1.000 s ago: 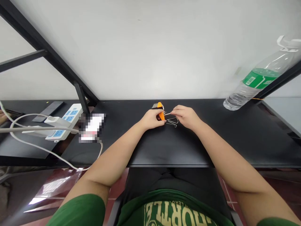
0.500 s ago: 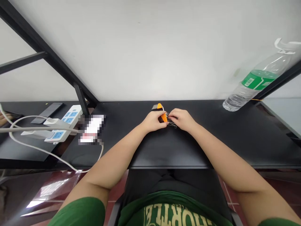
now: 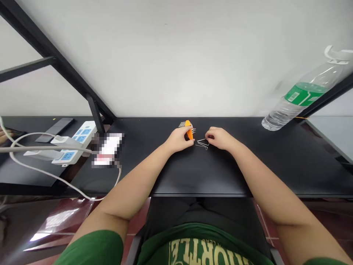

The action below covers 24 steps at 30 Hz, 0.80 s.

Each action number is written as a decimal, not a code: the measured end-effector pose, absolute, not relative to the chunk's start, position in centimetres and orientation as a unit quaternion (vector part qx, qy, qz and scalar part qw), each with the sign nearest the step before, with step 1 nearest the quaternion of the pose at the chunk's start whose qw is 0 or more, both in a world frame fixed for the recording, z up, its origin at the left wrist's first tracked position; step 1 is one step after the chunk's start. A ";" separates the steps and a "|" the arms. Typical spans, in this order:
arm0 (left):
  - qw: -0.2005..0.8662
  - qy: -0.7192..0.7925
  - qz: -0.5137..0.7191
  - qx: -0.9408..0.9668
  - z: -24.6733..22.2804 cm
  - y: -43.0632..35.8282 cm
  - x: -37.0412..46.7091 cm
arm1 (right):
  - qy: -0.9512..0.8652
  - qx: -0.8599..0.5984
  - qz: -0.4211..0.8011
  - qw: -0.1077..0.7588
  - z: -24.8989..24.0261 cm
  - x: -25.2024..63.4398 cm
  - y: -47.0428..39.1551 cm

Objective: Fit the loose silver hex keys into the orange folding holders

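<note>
My left hand (image 3: 179, 140) is closed around an orange hex key holder (image 3: 189, 130), thumb on its near end. Silver hex keys (image 3: 182, 124) stick out past the holder's far left side, and short key ends show on its right. Several loose L-shaped hex keys (image 3: 202, 145) lie on the black table between my hands. With thumb and fingertips pinched together, my right hand (image 3: 219, 138) is at the right end of one thin hex key (image 3: 203, 140). My fingers partly cover that end.
A black table (image 3: 204, 176) runs up to a white wall. At right stands a large water bottle (image 3: 298, 95) with a green label. To the left are a blurred-out phone (image 3: 108, 150), a white power strip (image 3: 79, 141), looping white cables (image 3: 41, 173) and a black metal frame (image 3: 95, 114).
My right hand has moved right, away from the holder, down to the loose hex keys. The holder has shifted slightly left and turned in my left hand.
</note>
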<state>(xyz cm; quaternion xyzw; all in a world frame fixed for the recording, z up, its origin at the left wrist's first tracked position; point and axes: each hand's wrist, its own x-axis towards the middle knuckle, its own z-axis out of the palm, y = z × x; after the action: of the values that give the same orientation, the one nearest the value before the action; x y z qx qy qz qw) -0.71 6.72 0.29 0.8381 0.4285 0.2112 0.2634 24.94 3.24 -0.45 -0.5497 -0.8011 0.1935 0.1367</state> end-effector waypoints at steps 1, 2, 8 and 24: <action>0.264 0.429 0.210 0.838 0.3 6.7 -0.7 | -0.796 -0.564 0.185 0.123 -0.5 24.6 3.3; 0.264 0.430 0.209 0.838 0.3 6.7 -0.7 | -0.787 -0.580 0.179 0.111 -0.5 24.3 3.3; 0.258 0.433 0.209 0.838 0.1 6.9 -0.7 | -0.732 -0.644 0.185 0.122 -0.6 23.9 3.1; 0.252 0.426 0.212 0.843 0.3 6.6 -0.5 | -0.802 -0.468 0.150 0.339 -0.1 22.9 2.0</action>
<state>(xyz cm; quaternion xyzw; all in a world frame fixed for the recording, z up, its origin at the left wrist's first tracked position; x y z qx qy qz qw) -0.46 6.60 0.33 0.8428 0.4258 0.2120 0.2518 22.94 2.03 -0.11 -0.4680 -0.8025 0.1499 0.3385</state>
